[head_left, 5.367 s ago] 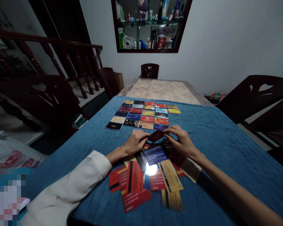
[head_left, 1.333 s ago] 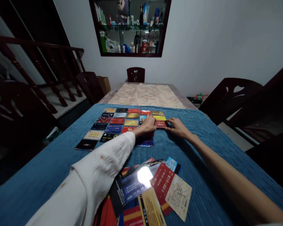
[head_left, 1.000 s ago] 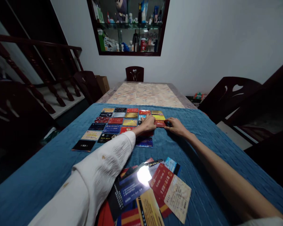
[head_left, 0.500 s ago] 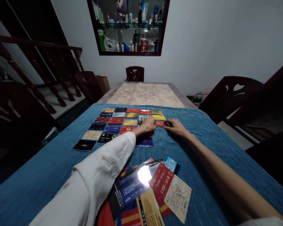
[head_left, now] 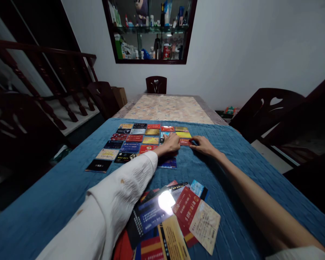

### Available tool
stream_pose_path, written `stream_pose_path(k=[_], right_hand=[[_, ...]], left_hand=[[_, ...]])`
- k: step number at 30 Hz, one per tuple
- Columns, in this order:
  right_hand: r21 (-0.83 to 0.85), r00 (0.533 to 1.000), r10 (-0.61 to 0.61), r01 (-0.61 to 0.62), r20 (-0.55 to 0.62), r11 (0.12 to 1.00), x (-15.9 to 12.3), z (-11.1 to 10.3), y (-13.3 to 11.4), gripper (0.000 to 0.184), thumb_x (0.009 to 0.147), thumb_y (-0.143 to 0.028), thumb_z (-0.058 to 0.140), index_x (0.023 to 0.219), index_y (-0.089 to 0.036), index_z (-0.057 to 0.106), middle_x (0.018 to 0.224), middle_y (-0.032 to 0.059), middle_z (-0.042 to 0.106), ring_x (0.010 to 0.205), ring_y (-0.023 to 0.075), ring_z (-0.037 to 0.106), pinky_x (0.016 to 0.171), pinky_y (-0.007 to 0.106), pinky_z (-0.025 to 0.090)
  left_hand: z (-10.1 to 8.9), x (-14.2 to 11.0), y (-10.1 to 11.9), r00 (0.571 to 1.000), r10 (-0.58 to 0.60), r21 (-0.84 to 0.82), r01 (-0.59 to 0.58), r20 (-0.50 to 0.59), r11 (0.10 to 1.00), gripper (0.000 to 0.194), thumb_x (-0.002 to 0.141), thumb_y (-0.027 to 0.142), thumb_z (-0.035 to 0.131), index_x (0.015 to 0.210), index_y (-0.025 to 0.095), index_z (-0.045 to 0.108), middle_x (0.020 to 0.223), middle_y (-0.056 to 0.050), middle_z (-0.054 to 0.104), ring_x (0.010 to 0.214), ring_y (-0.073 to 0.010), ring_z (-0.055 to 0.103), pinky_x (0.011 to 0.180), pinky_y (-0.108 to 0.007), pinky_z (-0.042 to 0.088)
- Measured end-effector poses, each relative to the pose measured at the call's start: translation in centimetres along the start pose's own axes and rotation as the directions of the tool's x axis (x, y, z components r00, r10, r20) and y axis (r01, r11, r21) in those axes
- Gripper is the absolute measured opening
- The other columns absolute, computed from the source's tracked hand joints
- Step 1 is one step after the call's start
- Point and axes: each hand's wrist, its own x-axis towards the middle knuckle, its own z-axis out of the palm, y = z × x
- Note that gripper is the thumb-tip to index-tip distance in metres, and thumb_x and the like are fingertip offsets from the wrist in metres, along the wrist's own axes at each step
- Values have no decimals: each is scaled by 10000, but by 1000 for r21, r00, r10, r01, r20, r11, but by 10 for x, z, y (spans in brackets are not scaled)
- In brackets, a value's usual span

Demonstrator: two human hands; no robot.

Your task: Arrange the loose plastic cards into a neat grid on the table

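Observation:
A red card (head_left: 184, 142) lies flat at the right side of rows of cards, with my hands at its two ends. My left hand (head_left: 171, 143) is closed at its left edge, and the forearm covers some cards behind it. On the other edge, my right hand (head_left: 204, 145) has thumb and forefinger closed at the card's corner. Just beyond the red card lies a yellow card (head_left: 183, 134). A blue card (head_left: 167, 163) shows below my left hand. Nearer to me is a loose, overlapping pile of cards, with a cream card (head_left: 205, 222) on its right.
A blue cloth (head_left: 62, 202) covers the near part of the table; a patterned cover (head_left: 168, 106) shows beyond it. Dark wooden chairs stand around, one chair (head_left: 156, 85) at the far end and another chair (head_left: 268, 108) at right. A stair railing (head_left: 38, 50) runs along the left.
The view has shifted very slightly. Both hands stay at the red card, and the cards keep their places.

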Motion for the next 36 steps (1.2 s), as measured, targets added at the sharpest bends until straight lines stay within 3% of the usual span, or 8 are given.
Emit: stream_pose_path(k=[5,23,36], right_hand=[[14,1000,-9,9,15,1000,1,-2,0,378,798,-364,619,1085,-147,733,1059,84,741,903,236,657,826,308,471],[-8,1000,-15,15,19,1000,0,-3,-1,368,823,-348,606,1107,-149,730,1129,105,729,1027,266,657,905,339,470],[-93,999,-29,25,-41,995,-21,-10,0,402,852,-351,597,1205,-181,682,1186,123,688,1045,252,604,911,341,447]], left_hand=[[0,-1,0,1000,-13,7,12,2,1000,151,860,188,538,842,138,680,1162,-158,631,1198,-345,465,976,-542,391],[6,1,-2,1000,-3,28,4,-19,1000,188,872,191,515,923,136,687,1186,-162,615,1191,-340,468,978,-520,375],[-13,-31,-1,996,78,30,-77,-40,997,167,865,185,546,962,159,680,1232,-133,600,1210,-334,451,994,-524,335]])
